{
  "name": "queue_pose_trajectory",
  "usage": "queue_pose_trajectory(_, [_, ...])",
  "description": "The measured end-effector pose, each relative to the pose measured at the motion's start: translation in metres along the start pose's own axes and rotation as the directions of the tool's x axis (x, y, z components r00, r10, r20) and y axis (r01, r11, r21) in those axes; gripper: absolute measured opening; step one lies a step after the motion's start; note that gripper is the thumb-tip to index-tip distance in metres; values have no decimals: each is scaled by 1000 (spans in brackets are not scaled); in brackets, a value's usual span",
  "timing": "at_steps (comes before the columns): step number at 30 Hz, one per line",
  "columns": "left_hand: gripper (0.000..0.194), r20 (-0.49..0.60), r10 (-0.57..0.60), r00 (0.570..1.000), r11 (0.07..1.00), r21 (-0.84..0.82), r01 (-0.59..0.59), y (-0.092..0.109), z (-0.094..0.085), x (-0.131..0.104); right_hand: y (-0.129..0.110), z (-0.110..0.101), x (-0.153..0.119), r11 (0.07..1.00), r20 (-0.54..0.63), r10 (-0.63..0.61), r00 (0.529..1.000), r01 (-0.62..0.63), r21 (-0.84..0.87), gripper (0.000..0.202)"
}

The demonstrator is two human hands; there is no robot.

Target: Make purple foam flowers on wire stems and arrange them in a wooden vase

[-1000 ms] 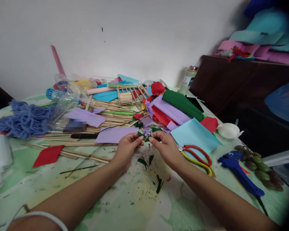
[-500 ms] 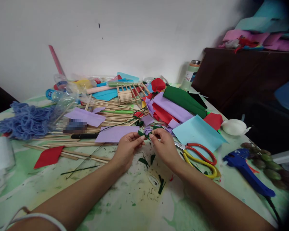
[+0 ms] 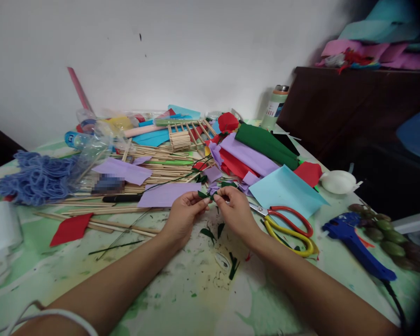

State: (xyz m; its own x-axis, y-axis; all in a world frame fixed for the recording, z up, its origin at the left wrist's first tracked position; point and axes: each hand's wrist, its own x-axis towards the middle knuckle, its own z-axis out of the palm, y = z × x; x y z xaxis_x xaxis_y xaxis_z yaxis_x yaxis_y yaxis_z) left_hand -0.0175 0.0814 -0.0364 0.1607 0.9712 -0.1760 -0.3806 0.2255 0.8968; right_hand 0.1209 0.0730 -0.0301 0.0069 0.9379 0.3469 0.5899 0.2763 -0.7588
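My left hand (image 3: 186, 215) and my right hand (image 3: 237, 215) meet at the middle of the table, each with thumb and fingers pinched. Between them is a small purple paper flower (image 3: 213, 189) with dark green leaves, partly hidden by the fingertips. Just below lie loose green paper leaves (image 3: 207, 233). Scissors with red and yellow handles (image 3: 310, 245) rest beside my right wrist, their blades pointing toward that hand. A sheet of purple paper (image 3: 161, 195) lies behind my left hand.
Thin wooden sticks (image 3: 157, 170) spread behind the hands. Blue yarn (image 3: 38, 177) is heaped at left. Light blue paper (image 3: 287, 191), a blue glue gun (image 3: 359, 247), a white dish (image 3: 339, 182) and grapes (image 3: 392, 240) lie at right. A bottle (image 3: 276, 107) stands by the wall.
The camera view has shifted slightly. Both hands stay pinched at the small purple flower, with only a slight movement of the fingers.
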Motion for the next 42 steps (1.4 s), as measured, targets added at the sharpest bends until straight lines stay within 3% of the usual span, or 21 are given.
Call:
queue_pose_trajectory(12, [36,-16,1,1000,998,-60,-2,3,1,0,2,-2,0,996,3,20,1000,-20,82,14])
queue_pose_trajectory(18, [40,-9,-1,1000,999,-34,1,2,0,0,-1,-4,-1,989,-3,30,1000,-30,147,32])
queue_pose_trajectory(24, [42,24,15,1000,1000,-7,-15,1,-1,-1,2,-2,-2,977,39,82,996,-88,193,19])
queue_pose_trajectory(42, [45,4,6,1000,1000,15,-6,1,0,-2,0,-3,-3,981,-15,103,995,-99,170,20])
